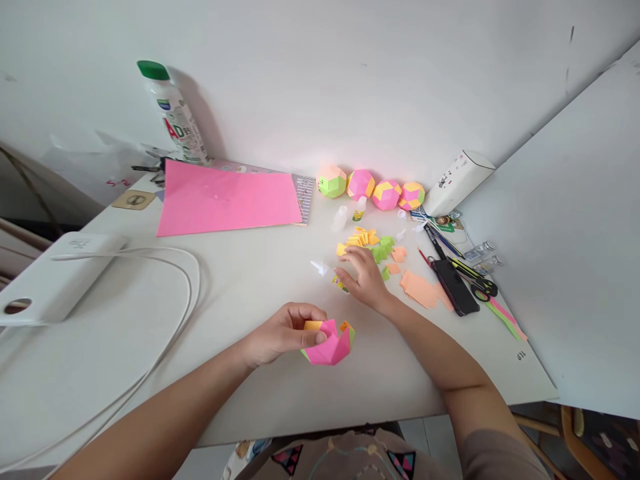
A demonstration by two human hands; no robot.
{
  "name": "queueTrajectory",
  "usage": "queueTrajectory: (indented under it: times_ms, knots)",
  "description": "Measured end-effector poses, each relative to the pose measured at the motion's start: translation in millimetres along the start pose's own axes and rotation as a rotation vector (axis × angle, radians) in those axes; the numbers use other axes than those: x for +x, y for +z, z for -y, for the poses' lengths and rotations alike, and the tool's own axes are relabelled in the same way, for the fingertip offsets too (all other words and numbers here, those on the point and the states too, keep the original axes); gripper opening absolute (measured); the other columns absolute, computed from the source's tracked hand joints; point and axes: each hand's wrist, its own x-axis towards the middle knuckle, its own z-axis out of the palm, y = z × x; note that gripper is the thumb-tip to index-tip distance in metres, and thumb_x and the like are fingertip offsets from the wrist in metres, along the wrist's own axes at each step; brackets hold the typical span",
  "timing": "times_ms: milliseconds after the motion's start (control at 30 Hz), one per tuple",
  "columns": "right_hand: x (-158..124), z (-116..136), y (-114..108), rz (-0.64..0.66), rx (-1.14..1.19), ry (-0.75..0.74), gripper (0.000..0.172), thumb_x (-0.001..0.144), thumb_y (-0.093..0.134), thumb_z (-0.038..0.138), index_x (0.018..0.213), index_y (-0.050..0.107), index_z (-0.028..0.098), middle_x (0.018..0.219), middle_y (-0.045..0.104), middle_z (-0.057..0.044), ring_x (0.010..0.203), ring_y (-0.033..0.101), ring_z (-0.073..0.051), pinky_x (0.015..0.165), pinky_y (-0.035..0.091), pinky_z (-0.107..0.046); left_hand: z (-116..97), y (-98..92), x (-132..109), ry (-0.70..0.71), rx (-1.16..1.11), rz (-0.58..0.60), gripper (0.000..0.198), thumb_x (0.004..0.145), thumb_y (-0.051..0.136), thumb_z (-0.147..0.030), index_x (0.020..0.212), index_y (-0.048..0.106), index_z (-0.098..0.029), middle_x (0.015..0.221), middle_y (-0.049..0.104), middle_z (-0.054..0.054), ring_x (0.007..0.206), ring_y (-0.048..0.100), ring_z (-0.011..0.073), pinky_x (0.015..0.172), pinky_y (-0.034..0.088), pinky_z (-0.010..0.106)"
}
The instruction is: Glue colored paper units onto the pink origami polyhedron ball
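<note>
Pinched between the thumb and fingers of my left hand [295,331] is a partly built paper ball [330,347] of pink, yellow and green pieces, with a gap at its top right. My right hand [364,277] is over the table, its thumb and fingers apart, beside a small glue bottle [340,284] with a white nozzle. Its fingertips are close to yellow folded pieces [361,237]; whether they touch one cannot be made out. Green folded pieces [383,249] and peach pieces [399,254] lie just beyond that hand.
Four finished paper balls [361,185] line the wall. Pink sheets [230,203] lie back left, near a tall bottle [180,120]. Peach paper [420,288], a black phone [456,287] and scissors [481,292] are at right. A white power strip [65,277] with cable sits left.
</note>
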Motion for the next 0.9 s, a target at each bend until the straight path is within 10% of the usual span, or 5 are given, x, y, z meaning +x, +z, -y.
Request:
queueTrajectory:
  times_ms: [233,900]
  knots:
    - [6,-27,3,0.213,-0.186,0.084,0.041,0.095,0.034,0.039,0.109,0.066,0.016,0.134,0.049,-0.012,0.128,0.032,-0.032,0.107,0.030,-0.050,1,0.2,0,0.013,-0.022,0.002,0.024,0.062,0.081,-0.030,0.066,0.065,-0.012,0.060,0.056,-0.001,0.056,0.047,0.0088,0.053,0.035,0.022]
    - [10,-25,-4,0.015,-0.108,-0.010,0.024,0.088,0.050,0.016,0.075,0.071,0.019,0.087,0.069,-0.007,0.089,0.052,-0.023,0.084,0.045,-0.039,4,-3.7,0,0.028,-0.003,0.025,0.024,0.065,0.078,-0.031,0.066,0.064,-0.012,0.060,0.053,-0.002,0.057,0.046,0.0097,0.054,0.033,0.023]
